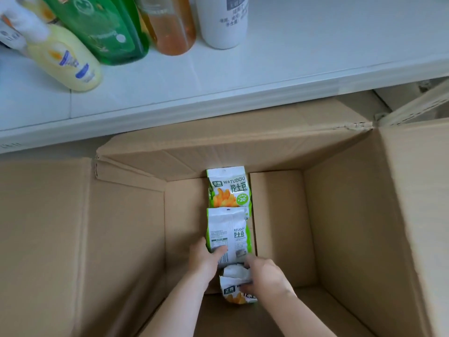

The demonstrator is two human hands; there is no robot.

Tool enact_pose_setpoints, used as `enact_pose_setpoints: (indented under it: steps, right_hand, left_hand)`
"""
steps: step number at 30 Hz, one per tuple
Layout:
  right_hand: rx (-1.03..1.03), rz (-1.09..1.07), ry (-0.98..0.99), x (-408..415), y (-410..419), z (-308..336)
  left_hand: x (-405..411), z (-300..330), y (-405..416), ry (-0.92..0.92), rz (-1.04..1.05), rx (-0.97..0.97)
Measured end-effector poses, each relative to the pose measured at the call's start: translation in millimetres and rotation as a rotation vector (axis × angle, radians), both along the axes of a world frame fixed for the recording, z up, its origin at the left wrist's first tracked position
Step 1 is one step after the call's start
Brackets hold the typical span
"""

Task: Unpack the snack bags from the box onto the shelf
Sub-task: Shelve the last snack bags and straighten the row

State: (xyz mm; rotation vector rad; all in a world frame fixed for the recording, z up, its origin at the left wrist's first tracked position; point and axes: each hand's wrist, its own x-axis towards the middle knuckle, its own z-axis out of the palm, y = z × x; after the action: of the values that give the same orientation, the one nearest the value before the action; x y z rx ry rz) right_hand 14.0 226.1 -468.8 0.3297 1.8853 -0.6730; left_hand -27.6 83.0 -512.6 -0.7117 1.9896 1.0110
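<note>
Three white-and-green snack bags lie in a row on the bottom of the open cardboard box. The far bag lies face up against the back wall. The middle bag lies back side up, and my left hand grips its near left corner with the thumb on top. The near bag is crumpled, and my right hand grips it from the right side. Above the box runs the white shelf.
Several bottles stand at the shelf's left: a yellow one, a green one, an amber one and a white one. The shelf's right part is bare. Box flaps stand open at left and right.
</note>
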Motion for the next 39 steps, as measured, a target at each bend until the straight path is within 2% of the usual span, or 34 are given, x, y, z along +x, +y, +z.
enact_pose_setpoints:
  steps: [6, 11, 15, 18, 23, 28, 32, 36, 39]
  right_hand:
    - [0.049, 0.05, 0.016, 7.3, 20.8, 30.6]
    - [0.084, -0.132, 0.104, 21.0, 50.0, 95.2]
    - [0.127, -0.369, 0.134, 23.8, 57.9, 174.0]
    - [0.14, -0.566, 0.202, 19.9, 56.8, 236.5]
    - [0.045, -0.703, 0.316, -4.2, 54.5, 362.7]
    - [-0.121, -0.872, 0.506, -12.3, 52.2, 515.9]
    - [-0.232, -1.144, 0.66, -3.1, 35.0, 613.1]
    - [-0.275, -1.345, 0.662, 3.6, 19.3, 660.3]
    - [-0.25, -1.39, 0.628, 1.4, 17.5, 679.4]
  left_hand:
    - [-0.9, 26.1, 6.5, 0.157, -0.142, -0.078]
    - [-1.5, 103.9, 1.6, 0.257, -0.135, -0.078]
    - [-4.7, 183.7, -14.8, 0.274, -0.161, -0.05]
    - [-14.5, 266.5, -17.3, 0.322, -0.212, -0.001]
    - [-28.3, 395.9, -24.0, 0.448, -0.385, -0.064]
    - [-33.4, 499.9, -52.2, 0.49, -0.288, 0.14]
    - [-24.7, 605.3, -46.9, 0.521, -0.236, 0.269]
    - [-19.7, 690.4, -35.9, 0.496, -0.211, 0.422]
    - [-23.8, 719.1, -32.3, 0.507, -0.226, 0.45]
